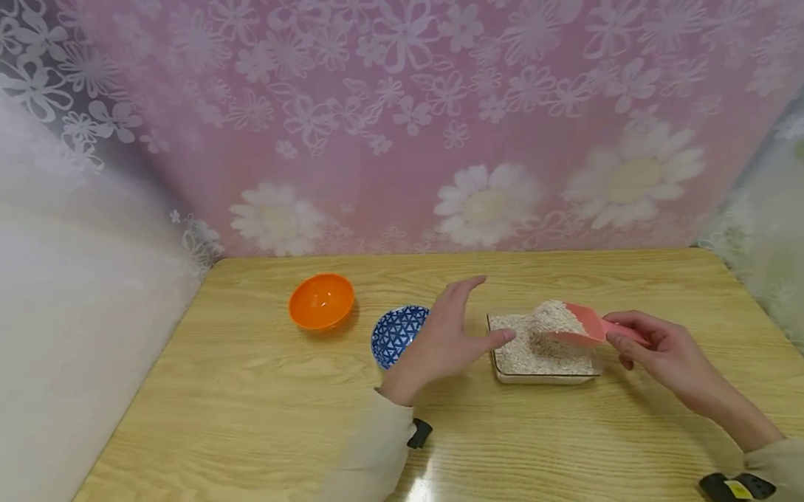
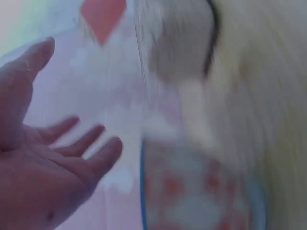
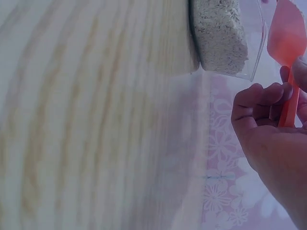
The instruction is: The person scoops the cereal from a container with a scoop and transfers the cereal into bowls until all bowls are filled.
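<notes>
Near cream sleeve point(image 1: 369, 455); splayed left grip point(image 1: 441, 338); right grip point(image 1: 675, 360) round pink plastic scoop point(image 1: 589, 326). Could spill beige flakes point(image 1: 556, 316) if tilted.

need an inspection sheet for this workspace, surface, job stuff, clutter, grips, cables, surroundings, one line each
Surface: wood-grain table, a bright reflection near the front.
Job's things: pink scoop heaped with pale flakes, raised over a clear rectangular container of the same flakes.
Clutter: blue-and-white bowl, partly hidden by the left arm and hand; orange bowl farther left and back; neither is held.
Grips: left grip, a bare hand, fingers spread, holding nothing; right grip, a bare hand, holding the scoop's handle.
Cables: nothing seen.
Surroundings: pink floral curtain behind the table.
</notes>
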The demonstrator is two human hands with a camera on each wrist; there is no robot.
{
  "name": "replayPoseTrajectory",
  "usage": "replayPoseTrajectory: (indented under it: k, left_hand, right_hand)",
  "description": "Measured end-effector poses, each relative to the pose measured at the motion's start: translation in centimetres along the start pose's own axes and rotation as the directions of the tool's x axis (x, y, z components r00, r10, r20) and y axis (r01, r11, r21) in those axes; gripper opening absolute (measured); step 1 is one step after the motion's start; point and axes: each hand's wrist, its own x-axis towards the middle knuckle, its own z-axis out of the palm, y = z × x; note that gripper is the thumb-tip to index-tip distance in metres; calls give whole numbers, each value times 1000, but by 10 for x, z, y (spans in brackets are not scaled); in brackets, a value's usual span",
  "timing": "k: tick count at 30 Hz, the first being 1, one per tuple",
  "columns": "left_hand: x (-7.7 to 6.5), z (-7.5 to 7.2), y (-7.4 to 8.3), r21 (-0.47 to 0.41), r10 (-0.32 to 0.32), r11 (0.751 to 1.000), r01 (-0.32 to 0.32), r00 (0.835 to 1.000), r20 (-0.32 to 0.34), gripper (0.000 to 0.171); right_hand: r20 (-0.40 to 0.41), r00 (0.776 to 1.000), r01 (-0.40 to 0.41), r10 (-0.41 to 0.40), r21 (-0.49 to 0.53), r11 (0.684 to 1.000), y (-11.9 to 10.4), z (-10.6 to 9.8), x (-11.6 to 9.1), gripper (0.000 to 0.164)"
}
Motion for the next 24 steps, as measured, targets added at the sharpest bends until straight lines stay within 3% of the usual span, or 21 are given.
replayPoseTrajectory:
  k: [4, 9, 18, 24]
  left_hand:
    - [-12, -26, -24, 82, 22, 996, -19, 999, -42, 79]
    - [-26, -47, -58, 156, 8, 988, 1, 998, -59, 84]
    - [-43, -55, -91, 181, -113, 977, 109, 994, 12, 113]
    - [-44, -55, -100, 114, -107, 989, 96, 990, 94, 123]
  right_hand:
    - [-11, 1000, 13, -13, -7, 1000, -3, 3, 3, 25]
    - [-9, 1000, -14, 14, -2, 1000, -5, 7, 5, 24]
    - [-35, 999, -11, 9, -50, 999, -12, 8, 8, 25]
    - [-30, 1000, 3, -4, -27, 1000, -22, 10, 12, 24]
